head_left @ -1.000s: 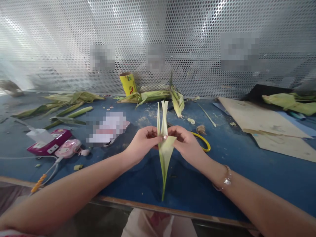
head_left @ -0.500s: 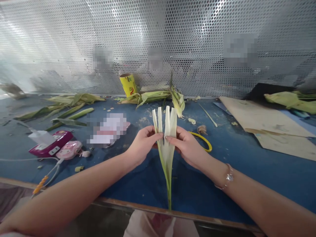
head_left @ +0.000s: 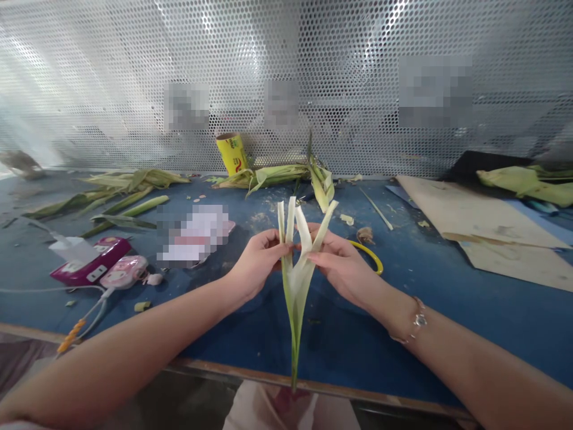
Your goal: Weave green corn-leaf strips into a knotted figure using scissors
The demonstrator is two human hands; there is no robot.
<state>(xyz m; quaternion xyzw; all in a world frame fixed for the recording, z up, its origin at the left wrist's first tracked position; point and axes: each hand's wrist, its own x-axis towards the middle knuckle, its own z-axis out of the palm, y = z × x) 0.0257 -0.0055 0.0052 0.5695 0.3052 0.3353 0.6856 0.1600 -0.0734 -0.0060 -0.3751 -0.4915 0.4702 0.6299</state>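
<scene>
I am holding a pale green, flat piece of corn husk [head_left: 298, 286] above the blue tabletop [head_left: 215, 343], in front of my body; its far end is showing four whitish ribbon-like strips [head_left: 280, 220]. My left hand [head_left: 253, 266] is pinching the left side between thumb and fingers, and my right hand [head_left: 347, 269] is gripping the right side likewise, its thumb lying over the base of the right-hand strips. I judge that I am parting the split ends; the next move is probably calling for a light, even pinch, so the slits aren't tearing down. The long axis is running away from me: the strips are pointing towards the silvery perforated metal screen [head_left: 340, 54], the outermost right one leaning rightwards, while the narrow green tip is pointing back at me, overlapping the table's front edge in view.
</scene>
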